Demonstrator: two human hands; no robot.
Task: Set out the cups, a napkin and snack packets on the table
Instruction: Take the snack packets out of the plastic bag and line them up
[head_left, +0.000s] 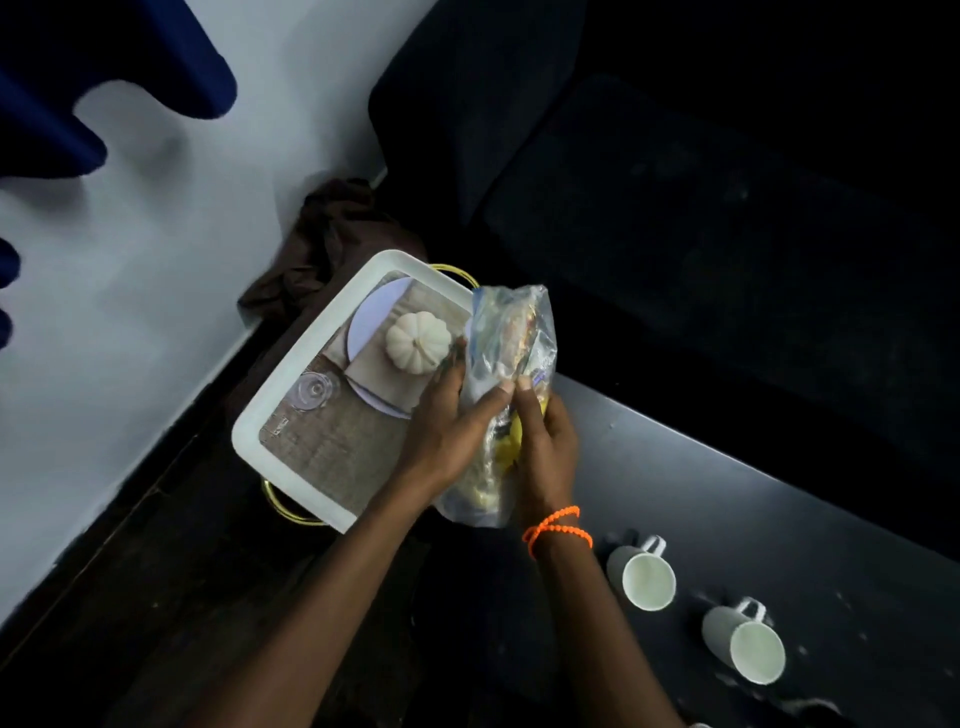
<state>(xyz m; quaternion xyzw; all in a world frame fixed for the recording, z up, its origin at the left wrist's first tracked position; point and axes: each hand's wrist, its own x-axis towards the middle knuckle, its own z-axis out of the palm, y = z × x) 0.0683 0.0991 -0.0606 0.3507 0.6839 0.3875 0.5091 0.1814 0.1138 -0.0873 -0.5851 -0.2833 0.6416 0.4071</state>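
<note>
Bag clear, with snack packets inside, held upright between tray and table | left hand flat on its side, fingers together | right hand gripping other side, fingers curled, orange bands on wrist | tray white, just left | two cups upright on dark table, near right

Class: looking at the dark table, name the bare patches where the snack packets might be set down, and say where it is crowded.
Bare: the table stretch between the clear bag and the two cups, and the surface beyond the cups. Crowded: around both hands at the tray edge.
</note>
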